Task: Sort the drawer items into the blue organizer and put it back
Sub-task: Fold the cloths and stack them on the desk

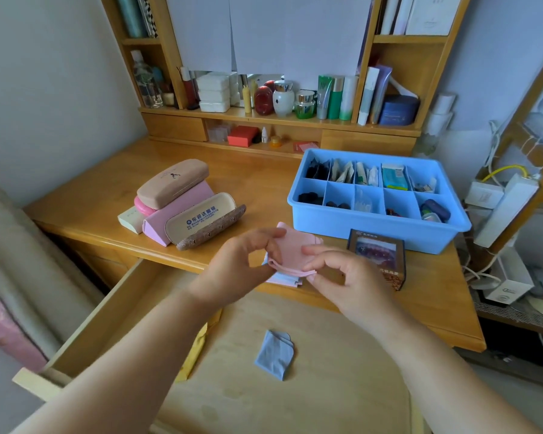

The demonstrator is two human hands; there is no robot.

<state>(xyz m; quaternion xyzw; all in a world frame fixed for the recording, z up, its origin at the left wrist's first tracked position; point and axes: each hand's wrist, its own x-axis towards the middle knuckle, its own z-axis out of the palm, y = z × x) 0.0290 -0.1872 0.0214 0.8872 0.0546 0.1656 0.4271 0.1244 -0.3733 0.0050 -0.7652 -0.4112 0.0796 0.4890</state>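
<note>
Pink pouch point(290, 245) pinched by both hands, left hand point(242, 264) on its left edge, right hand point(342, 277) gripping its drawstring, held over the counter point(264, 180) front edge. Blue organizer point(376, 198) behind and right of pouch, overhanging the counter's right edge. Bare counter between organizer and stacked glasses cases point(182, 202). Open drawer point(295, 355) below pouch, holding a folded blue cloth point(275, 353). Dark box point(378, 258) partly hidden behind right hand; organizer contents hard to identify.

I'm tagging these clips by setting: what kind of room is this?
Likely a bedroom or dressing corner at home: a wooden desk with a shelf of cosmetic bottles, stacked glasses cases, and an open drawer.
</note>
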